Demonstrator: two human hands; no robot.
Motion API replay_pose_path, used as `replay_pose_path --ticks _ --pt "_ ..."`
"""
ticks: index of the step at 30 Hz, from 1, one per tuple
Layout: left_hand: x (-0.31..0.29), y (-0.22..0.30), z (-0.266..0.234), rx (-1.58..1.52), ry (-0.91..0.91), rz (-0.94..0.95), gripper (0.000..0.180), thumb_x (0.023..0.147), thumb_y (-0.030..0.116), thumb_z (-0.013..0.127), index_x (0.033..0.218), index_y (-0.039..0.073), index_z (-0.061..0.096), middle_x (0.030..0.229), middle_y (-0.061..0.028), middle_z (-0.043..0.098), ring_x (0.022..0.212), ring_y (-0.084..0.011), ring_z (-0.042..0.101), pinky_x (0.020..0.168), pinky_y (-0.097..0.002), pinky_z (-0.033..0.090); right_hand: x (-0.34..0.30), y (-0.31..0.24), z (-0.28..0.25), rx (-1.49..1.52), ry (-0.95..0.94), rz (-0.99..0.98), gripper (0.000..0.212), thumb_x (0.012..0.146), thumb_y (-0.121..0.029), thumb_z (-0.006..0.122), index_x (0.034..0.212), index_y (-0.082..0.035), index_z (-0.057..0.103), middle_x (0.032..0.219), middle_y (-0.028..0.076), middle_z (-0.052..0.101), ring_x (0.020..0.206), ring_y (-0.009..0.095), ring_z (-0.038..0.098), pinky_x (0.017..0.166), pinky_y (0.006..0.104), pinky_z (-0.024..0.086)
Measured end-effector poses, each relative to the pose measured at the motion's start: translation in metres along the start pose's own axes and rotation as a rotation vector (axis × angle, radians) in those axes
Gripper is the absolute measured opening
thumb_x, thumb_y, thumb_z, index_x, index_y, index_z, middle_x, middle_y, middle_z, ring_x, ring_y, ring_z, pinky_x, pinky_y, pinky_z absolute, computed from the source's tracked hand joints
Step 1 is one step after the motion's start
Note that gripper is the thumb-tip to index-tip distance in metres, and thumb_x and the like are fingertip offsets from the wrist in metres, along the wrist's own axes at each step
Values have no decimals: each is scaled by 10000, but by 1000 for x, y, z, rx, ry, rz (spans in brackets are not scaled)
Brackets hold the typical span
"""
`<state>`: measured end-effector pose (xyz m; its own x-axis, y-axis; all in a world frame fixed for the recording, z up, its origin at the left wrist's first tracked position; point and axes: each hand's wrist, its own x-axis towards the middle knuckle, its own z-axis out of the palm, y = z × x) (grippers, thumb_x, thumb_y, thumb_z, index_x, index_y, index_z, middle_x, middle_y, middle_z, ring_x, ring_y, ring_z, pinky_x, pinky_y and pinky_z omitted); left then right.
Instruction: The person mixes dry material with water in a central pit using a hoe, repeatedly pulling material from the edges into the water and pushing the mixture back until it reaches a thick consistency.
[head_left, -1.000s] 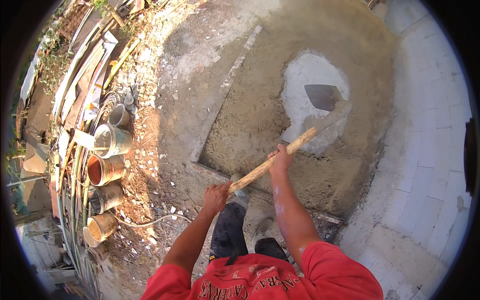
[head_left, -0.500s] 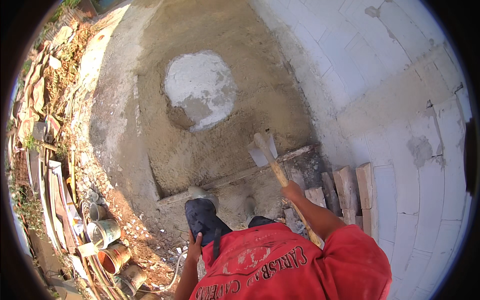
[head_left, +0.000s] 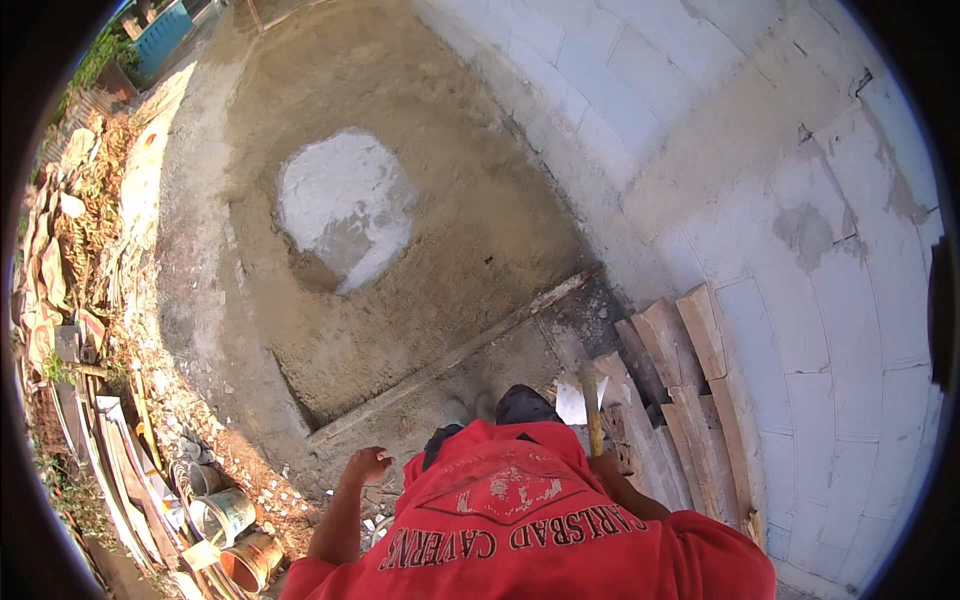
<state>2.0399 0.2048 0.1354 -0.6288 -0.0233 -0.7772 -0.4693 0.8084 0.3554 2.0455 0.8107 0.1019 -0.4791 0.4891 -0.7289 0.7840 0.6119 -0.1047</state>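
On the right, my right hand (head_left: 604,466) is wrapped round the wooden handle of a hoe (head_left: 592,412), close to my body. Its flat pale blade shows beside the handle, over the ground next to the stacked planks. My left hand (head_left: 369,465) is out to the left of my red shirt, raised off my leg and holding nothing, its fingers loosely apart. Ahead of me lies a bed of brown sand (head_left: 460,240), with a whitish round patch (head_left: 345,200) like dry cement in its middle.
A long wooden board (head_left: 450,357) borders the near side of the sand. Rough planks (head_left: 690,390) lean by the pale block wall (head_left: 800,330) on the right. At the left are stained buckets (head_left: 222,513), long strips and rubble.
My right hand has drawn the hoe back toward my body, off the sand's edge. My left hand has lifted from my leg. The view has shifted, and my feet stand closer together.
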Motion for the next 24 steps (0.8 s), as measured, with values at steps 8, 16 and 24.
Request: replay_pose_path --ticks 8,16,24 --pt "155 253 -130 -276 220 399 429 915 372 658 1203 54 675 1102 -185 720 1047 -357 686 901 -424 533 60 -166 -129 65 209 -271 321 740 -165 712 984 30 641 687 151 667 552 247 666 510 387 516" --pt "261 523 -80 -817 -442 449 606 974 443 620 1429 59 512 1271 -124 656 1133 -232 633 960 -356 493 232 -477 -246 333 -117 -417 289 886 -163 655 1083 -9 511 686 68 565 487 183 565 457 355 485" --pt "524 664 -31 -1620 -392 93 358 965 308 636 1167 35 524 916 -55 609 747 -144 594 653 -300 509 532 -724 -170 312 -228 -550 319 915 -209 641 1069 35 504 664 92 593 491 192 594 436 351 495"
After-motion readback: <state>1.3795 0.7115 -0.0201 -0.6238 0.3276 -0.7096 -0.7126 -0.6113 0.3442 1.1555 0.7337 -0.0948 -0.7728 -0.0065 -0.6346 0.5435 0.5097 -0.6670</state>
